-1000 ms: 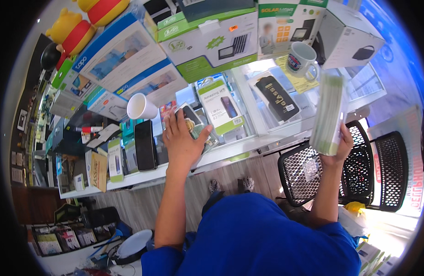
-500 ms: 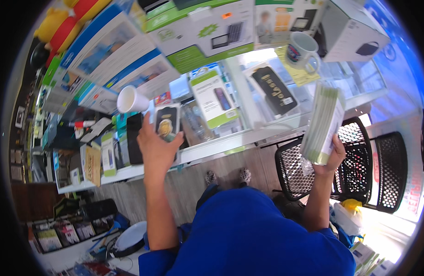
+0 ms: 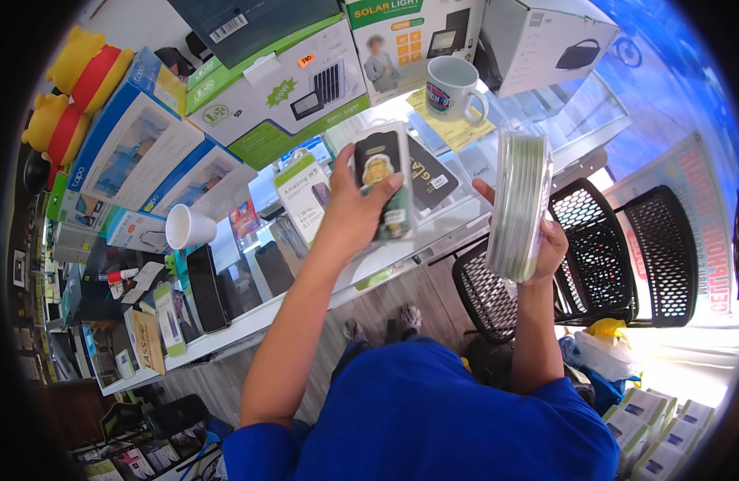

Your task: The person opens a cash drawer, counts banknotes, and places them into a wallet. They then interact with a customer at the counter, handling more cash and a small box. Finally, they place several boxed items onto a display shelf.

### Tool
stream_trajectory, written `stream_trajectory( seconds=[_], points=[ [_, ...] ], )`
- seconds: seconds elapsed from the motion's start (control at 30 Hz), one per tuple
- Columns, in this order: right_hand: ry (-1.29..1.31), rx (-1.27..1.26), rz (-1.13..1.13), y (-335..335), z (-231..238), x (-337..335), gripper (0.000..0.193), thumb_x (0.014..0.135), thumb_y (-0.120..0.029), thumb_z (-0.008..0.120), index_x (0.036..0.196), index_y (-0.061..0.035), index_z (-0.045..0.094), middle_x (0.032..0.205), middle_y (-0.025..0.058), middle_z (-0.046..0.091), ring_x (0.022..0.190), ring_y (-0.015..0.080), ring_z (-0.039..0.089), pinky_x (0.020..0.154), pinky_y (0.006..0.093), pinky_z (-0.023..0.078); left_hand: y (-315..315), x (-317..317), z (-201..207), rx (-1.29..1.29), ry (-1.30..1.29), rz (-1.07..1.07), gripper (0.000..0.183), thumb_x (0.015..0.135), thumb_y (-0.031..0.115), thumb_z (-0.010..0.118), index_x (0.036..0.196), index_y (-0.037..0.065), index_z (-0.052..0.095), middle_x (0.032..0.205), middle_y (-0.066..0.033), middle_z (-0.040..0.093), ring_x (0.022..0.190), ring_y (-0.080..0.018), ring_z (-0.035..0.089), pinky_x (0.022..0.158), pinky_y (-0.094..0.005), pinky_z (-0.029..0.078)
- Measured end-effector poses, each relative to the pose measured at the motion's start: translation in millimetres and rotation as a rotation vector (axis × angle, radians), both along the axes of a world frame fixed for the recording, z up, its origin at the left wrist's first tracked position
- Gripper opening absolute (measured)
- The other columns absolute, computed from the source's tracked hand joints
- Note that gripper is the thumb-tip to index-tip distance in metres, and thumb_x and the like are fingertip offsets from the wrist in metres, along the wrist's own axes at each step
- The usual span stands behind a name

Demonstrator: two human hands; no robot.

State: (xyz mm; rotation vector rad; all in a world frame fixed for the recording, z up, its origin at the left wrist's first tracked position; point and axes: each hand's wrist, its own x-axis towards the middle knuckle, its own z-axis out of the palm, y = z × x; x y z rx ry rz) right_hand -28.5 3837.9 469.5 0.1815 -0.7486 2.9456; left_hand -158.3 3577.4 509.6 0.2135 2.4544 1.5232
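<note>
Left hand (image 3: 349, 212) clamped on a phone case pack (image 3: 383, 180) — right hand (image 3: 546, 248) at 3 o'clock gripping the stack (image 3: 518, 204). Best kept level, edges aligned — no slipping.

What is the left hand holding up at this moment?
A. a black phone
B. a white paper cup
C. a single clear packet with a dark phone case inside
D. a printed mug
C: the left hand grips one clear packet showing a dark case, raised above the glass counter, while the right hand holds a stack of packets.
</note>
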Motion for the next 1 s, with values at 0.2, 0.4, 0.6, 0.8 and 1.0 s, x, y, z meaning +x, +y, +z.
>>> stream_trajectory(
  seconds=[0.2,0.4,0.6,0.8,1.0],
  points=[
    [-0.048,0.023,-0.129,0,-13,23,0.098,0.080,-0.030,0.063,0.161,0.0028,0.019,0.151,0.0459,0.036,0.123,0.0403,0.063,0.101,0.0399,0.056,33,-17,-5,-0.300,0.169,-0.094,0.078,0.097,0.019,0.069,0.159,0.000,0.025,0.156,-0.0296,0.036,0.137,-0.0392,0.051,0.112,-0.0421,0.044],
    [-0.158,0.068,-0.200,11,-35,17,0.072,0.085,-0.025,0.064,0.142,0.0143,0.043,0.130,0.0370,0.059,0.106,0.0350,0.071,0.095,0.0399,0.058,35,-13,13,-0.436,0.236,-0.084,0.072,0.096,0.024,0.069,0.153,-0.004,0.036,0.147,-0.0316,0.050,0.133,-0.0416,0.055,0.112,-0.0443,0.044],
    [-0.496,0.345,-0.164,23,-20,-29,0.038,0.083,-0.014,0.073,0.107,0.0138,0.066,0.095,0.0187,0.073,0.079,0.0277,0.074,0.076,0.0392,0.062,44,-21,4,-0.450,0.293,-0.077,0.077,0.096,0.029,0.069,0.154,-0.006,0.034,0.139,-0.0333,0.057,0.126,-0.0427,0.061,0.107,-0.0442,0.049],
    [-0.426,0.362,0.036,16,-20,-38,0.039,0.083,-0.016,0.070,0.110,0.0131,0.066,0.097,0.0189,0.074,0.083,0.0257,0.074,0.080,0.0376,0.061,36,-30,-20,-0.205,0.132,0.006,0.094,0.094,0.037,0.072,0.158,-0.007,0.020,0.133,-0.0339,0.061,0.120,-0.0392,0.065,0.102,-0.0424,0.051],
    [-0.262,0.228,0.101,3,-23,-33,0.057,0.089,-0.016,0.060,0.138,0.0114,0.052,0.122,0.0226,0.070,0.104,0.0311,0.073,0.096,0.0407,0.058,39,-29,-5,-0.159,-0.012,0.090,0.085,0.092,0.025,0.072,0.155,-0.008,0.026,0.137,-0.0361,0.057,0.126,-0.0457,0.060,0.108,-0.0449,0.048]
  ],
)
